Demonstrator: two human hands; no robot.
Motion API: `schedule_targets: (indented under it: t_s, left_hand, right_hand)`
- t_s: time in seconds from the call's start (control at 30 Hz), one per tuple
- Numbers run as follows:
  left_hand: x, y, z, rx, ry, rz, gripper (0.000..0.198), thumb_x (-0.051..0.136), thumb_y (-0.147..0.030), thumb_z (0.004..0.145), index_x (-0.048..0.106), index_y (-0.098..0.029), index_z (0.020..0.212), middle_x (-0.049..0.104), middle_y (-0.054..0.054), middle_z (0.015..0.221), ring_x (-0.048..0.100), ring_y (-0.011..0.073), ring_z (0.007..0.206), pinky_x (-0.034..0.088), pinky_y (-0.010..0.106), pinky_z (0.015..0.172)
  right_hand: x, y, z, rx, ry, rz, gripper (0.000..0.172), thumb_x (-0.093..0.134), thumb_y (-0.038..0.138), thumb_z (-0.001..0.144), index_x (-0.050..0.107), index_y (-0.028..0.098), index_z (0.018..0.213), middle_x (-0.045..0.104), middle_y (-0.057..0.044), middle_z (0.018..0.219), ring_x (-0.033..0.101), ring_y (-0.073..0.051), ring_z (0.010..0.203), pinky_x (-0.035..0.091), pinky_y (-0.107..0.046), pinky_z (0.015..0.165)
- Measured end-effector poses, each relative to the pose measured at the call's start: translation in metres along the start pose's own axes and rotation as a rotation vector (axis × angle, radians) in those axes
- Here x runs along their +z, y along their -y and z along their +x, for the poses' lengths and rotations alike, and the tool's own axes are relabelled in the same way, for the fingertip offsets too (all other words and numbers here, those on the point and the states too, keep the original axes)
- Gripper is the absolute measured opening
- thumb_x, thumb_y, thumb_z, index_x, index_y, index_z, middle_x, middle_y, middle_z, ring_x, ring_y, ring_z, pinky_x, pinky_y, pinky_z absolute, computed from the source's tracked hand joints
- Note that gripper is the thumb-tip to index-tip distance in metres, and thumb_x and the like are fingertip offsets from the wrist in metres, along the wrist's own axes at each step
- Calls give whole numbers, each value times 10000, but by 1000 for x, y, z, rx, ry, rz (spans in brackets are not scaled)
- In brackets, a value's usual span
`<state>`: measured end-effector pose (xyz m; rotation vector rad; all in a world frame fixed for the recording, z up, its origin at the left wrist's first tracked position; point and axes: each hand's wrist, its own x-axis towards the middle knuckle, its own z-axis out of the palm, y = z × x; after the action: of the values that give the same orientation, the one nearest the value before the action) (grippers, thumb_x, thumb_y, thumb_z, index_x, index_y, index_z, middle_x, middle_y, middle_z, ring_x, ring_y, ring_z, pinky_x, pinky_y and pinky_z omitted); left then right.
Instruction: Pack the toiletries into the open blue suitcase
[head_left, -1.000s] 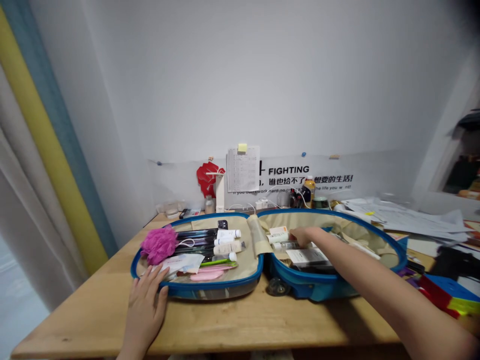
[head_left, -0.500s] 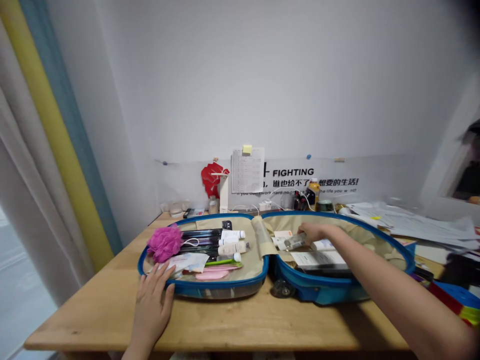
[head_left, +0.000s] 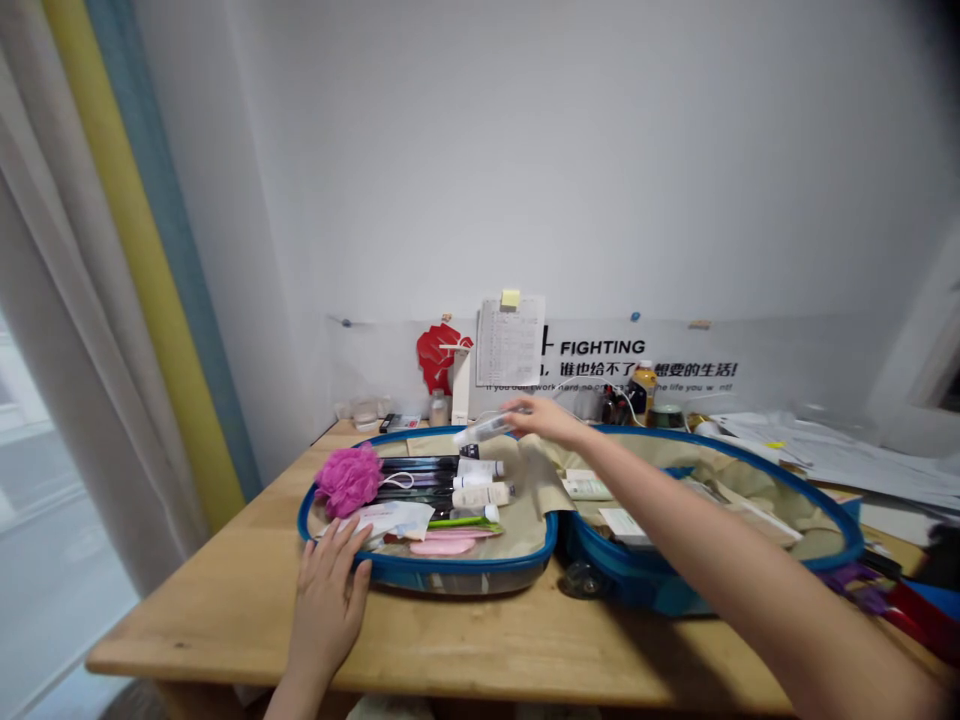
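An open blue suitcase [head_left: 480,566] lies on the wooden table, its two halves side by side. My right hand [head_left: 544,418] grips a clear bottle [head_left: 486,430], tilted above the back of the left half. Fingers spread, my left hand [head_left: 330,580] rests on the front left rim. Inside the left half are a pink bath puff [head_left: 349,478], a white packet [head_left: 394,519], several tubes and bottles such as a cream-coloured tube [head_left: 482,495], a green item [head_left: 457,521] and a pink item [head_left: 442,547]. The right half holds a pale green tube [head_left: 586,488], partly behind my right arm.
Papers [head_left: 795,450] lie on the table at the back right. Along the wall stand a white lamp [head_left: 460,385] and a yellow-capped bottle [head_left: 643,385]. Red and purple items sit past the suitcase's right end. A curtain [head_left: 150,250] hangs at the left.
My right hand has lifted the clear bottle out of the right half and carried it left over the left half. My left hand stays on the rim. The view has turned slightly left.
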<state>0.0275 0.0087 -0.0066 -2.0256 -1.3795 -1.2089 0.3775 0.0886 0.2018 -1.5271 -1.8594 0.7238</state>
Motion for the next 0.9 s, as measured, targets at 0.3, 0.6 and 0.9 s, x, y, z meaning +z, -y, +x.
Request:
schedule_targets:
  t_s: [0.3,0.6,0.9]
  left_hand:
    - [-4,-3,3,-6,20,14,378,394,-339,933,586,-228,1239,598,102,1301,465,268,1281,262,496,1114]
    - [-2,-2,2,-12,19,3,380,393,-347,938,586,-212,1236,589,102,1312,446,270,1297,253,499,1122]
    - [0,1,0,-19,26,-1,388,405,-342,928,570,-224,1259,584,97,1323,447,270,1301,260,499,1119]
  right_hand:
    - [148,26,37,-10,279,62,328,564,361,898,574,148,1147,623,-58,1073,621,-145,891,547,-336,758]
    - [158,6,39,-93,314,-138,355,576,371,886,574,157,1169,599,-70,1167,599,-190,1013,520,-404,860]
    - [131,12,35,-155,318,-309,325,570,368,892,588,163,1143,610,-69,1151,605,-173,994,521,-392,858]
